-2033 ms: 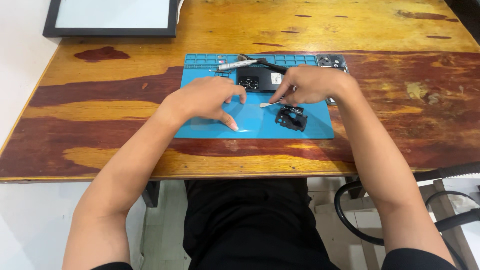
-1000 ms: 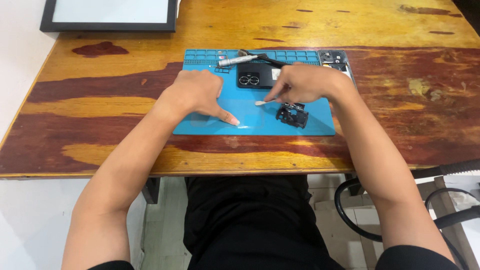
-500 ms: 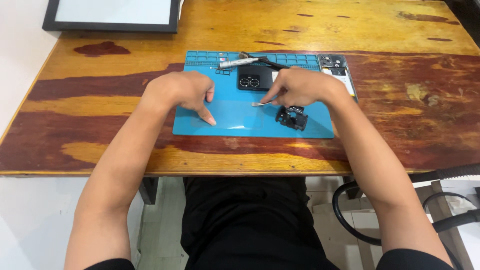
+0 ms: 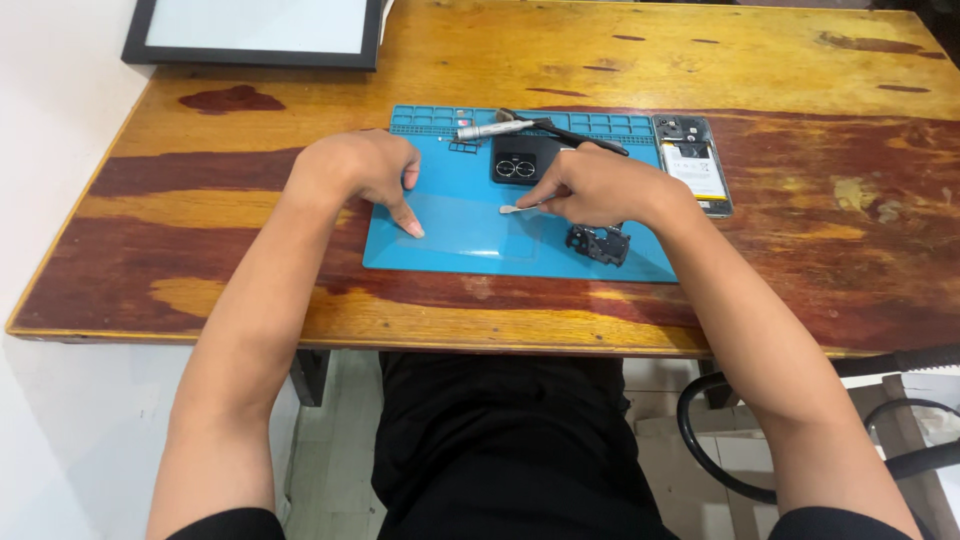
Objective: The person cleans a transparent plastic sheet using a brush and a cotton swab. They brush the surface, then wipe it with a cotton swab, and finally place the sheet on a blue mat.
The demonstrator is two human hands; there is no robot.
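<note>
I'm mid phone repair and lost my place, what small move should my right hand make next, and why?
Probably bring the swab in your right hand up to the black camera piece. Its tip already points that way, just short of it, while your left hand rests on the mat.

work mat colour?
Blue-teal; the work mat shows best in the head view, under both hands.

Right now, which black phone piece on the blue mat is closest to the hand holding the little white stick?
The small jagged black frame, just under the right hand. The other black piece, with two round lenses, sits farther up the mat.
</note>
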